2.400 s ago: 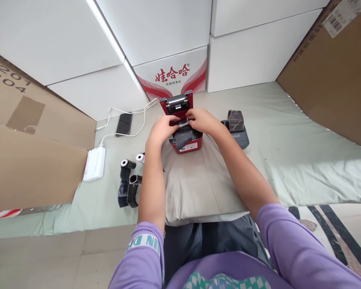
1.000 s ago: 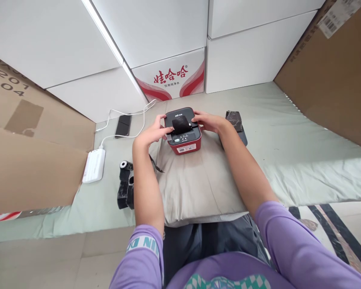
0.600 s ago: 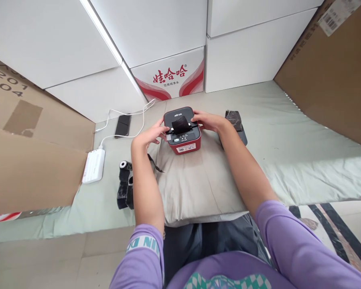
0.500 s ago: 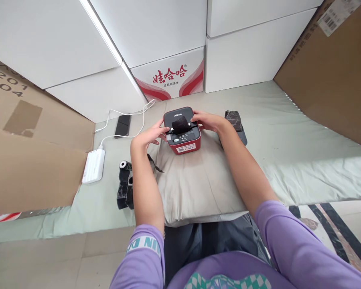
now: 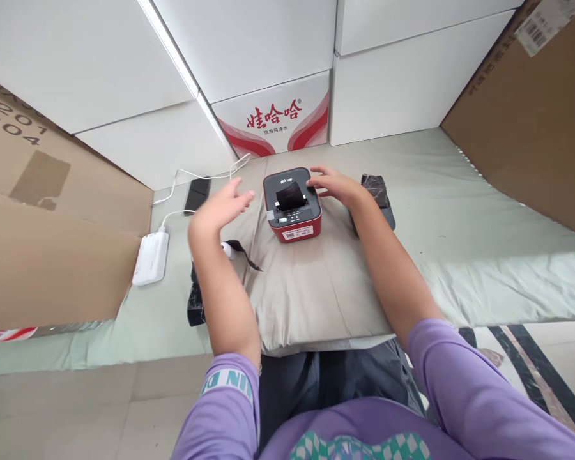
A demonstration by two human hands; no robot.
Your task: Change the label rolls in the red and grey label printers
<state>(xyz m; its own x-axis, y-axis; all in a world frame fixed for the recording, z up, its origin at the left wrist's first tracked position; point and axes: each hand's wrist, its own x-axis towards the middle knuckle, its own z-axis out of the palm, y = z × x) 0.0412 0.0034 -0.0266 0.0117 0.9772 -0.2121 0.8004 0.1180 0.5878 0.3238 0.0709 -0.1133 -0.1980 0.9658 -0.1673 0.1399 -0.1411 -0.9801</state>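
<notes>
A small red and black label printer stands upright on the padded cloth in front of me. A black strip comes out of the slot in its top. My left hand hangs to the left of the printer, apart from it, fingers spread and holding nothing. At the printer's right edge is my right hand, its fingers loosely apart beside the lid; whether a fingertip touches the lid I cannot tell. Below my left wrist lies a roll with a white core and a loose black tail, partly hidden by my forearm.
A white power bank with a white cable and a black phone lie at left. Dark wrapped items sit right of the printer. White boxes stand behind; cardboard boxes flank both sides.
My left hand has let go of the printer and moved left, its fingers opening. The right hand has loosened its hold and stays by the right edge.
</notes>
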